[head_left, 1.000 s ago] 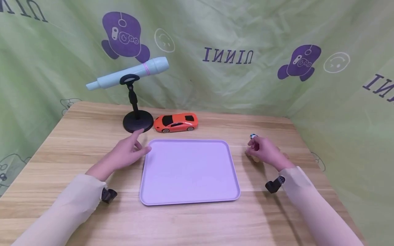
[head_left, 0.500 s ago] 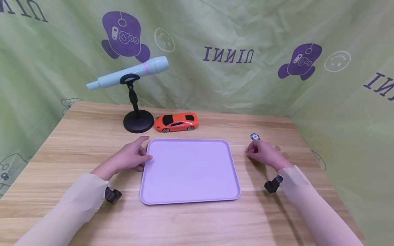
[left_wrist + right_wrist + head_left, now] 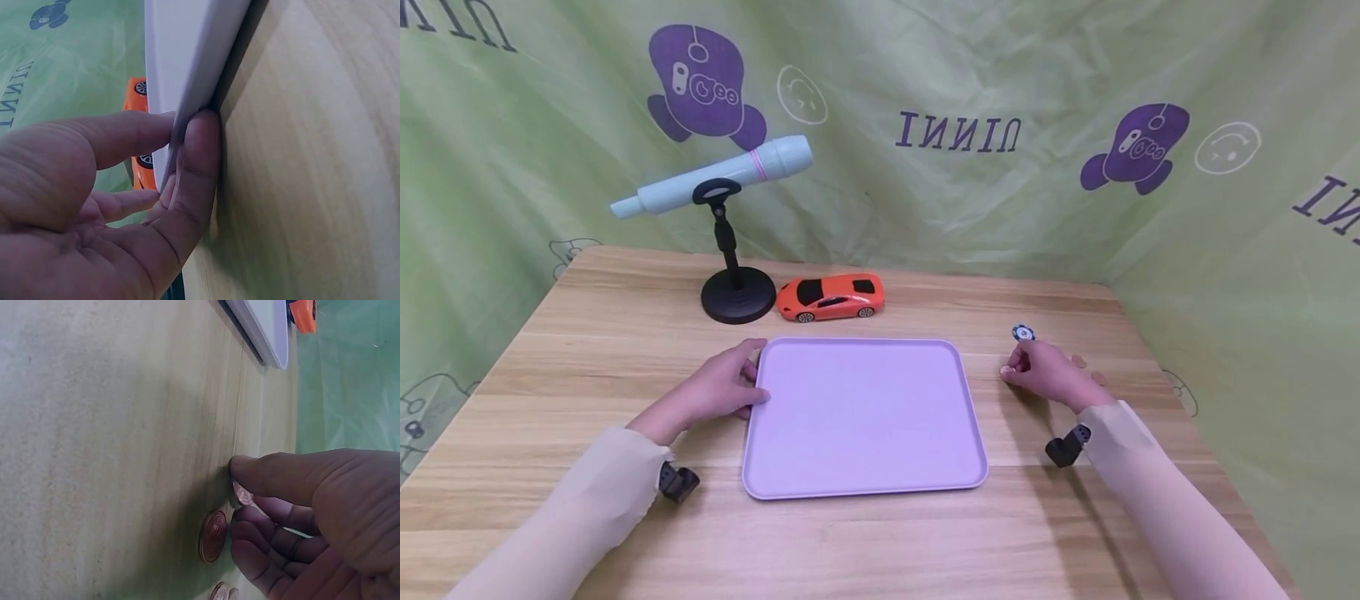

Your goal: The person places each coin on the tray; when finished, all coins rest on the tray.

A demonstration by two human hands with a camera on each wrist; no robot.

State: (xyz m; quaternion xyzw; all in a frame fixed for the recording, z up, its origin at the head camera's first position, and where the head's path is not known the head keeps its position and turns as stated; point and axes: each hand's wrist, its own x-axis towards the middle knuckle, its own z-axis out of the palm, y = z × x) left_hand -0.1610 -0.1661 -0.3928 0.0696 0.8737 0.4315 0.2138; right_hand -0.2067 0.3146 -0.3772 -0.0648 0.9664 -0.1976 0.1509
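My left hand [image 3: 722,385] grips the left edge of a lilac rectangular tray [image 3: 865,417]. In the left wrist view its thumb lies over the tray's rim [image 3: 190,87] and curled fingers reach beneath. Beyond the tray's right side, my right hand [image 3: 1047,372] pinches a copper coin [image 3: 242,495] between thumb and fingertips, low over the table. Another copper coin [image 3: 214,536] lies on the wood below these fingers, and part of a further coin [image 3: 219,592] shows at that view's bottom edge. A blue-and-white poker chip [image 3: 1023,332] lies just behind the right hand.
At the back left, a light blue microphone [image 3: 722,179] rests in a black stand [image 3: 737,296]. An orange toy car [image 3: 831,297] sits beside it, behind the tray. Two flat coppery discs lie right of the right hand. A green printed curtain [image 3: 955,208] hangs behind the wooden table [image 3: 880,550].
My left hand has come from near the stand's base toward me and taken hold of the tray's left edge. The right hand has stayed nearly in place, its pinched coin now showing at the fingertips.
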